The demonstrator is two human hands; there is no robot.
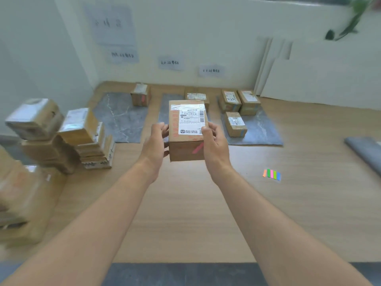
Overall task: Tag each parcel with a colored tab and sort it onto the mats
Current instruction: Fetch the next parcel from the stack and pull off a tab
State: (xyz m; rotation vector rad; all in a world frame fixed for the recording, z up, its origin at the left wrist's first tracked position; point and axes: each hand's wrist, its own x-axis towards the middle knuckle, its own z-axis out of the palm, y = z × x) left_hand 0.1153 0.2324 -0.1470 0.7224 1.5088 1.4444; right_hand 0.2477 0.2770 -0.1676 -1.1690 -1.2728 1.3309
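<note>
I hold a brown cardboard parcel [185,124] in the air in front of me, white shipping label on top and a pink tab [197,148] on its front face. My left hand [157,141] grips its left side and my right hand [213,141] grips its right side, thumb on the label. Three grey mats lie beyond: the left mat [117,118] bears one parcel [140,95], the middle mat [165,108] one parcel [196,97] partly hidden behind the held box, the right mat [261,131] three parcels [235,123].
A pile of unsorted parcels [61,133] stands on the table's left side. A strip of colored tabs [271,174] lies to the right on the wooden table [206,213]. A grey pad [365,151] sits at the right edge. Paper signs [170,62] hang on the wall.
</note>
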